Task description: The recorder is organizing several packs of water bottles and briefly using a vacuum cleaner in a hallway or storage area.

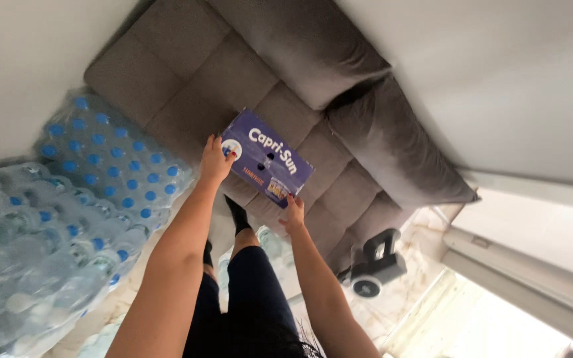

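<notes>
I hold a blue cardboard drink carton [268, 158] with both hands, out in front of me over a grey sofa [233, 79]. My left hand [215, 159] grips the carton's left end. My right hand [293, 213] grips its lower right corner. The carton is tilted, with its top face toward me, and it hangs just above the sofa's seat cushions. My legs in dark trousers [250, 292] and dark socks show below my arms.
Shrink-wrapped packs of blue-capped water bottles [67, 199] are stacked at the left. Grey back cushions [392, 146] line the sofa. A small black device [376, 265] stands on the pale floor at the right, by a bright window frame [525, 292].
</notes>
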